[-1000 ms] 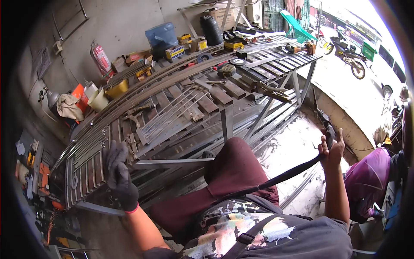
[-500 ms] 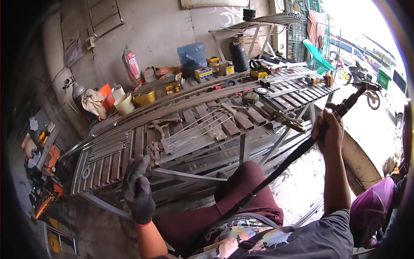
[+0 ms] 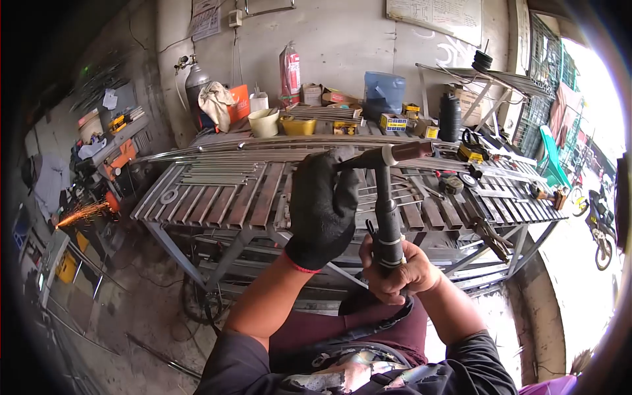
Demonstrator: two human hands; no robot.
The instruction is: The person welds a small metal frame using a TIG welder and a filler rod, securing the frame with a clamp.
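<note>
A TIG welding torch (image 3: 384,191) stands upright in front of me, its reddish-brown nozzle (image 3: 413,151) pointing right above a white ring. My right hand (image 3: 401,270), bare, is wrapped around the lower handle. In a black glove, my left hand (image 3: 324,204) is closed at the torch head's back end, its fingertips on the black cap. A black cable sleeve (image 3: 375,327) runs from the torch across my lap. Behind the torch lie thin metal rods (image 3: 220,172) on the slatted metal table (image 3: 247,205).
Locking clamps (image 3: 492,238) rest at the table's front right. Yellow tubs (image 3: 299,126), a blue container (image 3: 384,93) and a fire extinguisher (image 3: 289,74) stand along the back. Sparks (image 3: 82,214) fly at the far left. A green chair (image 3: 554,158) is at right.
My view has turned left. The torch has come from the right to the middle, now upright, and my gloved left hand has moved from beside the table onto its head.
</note>
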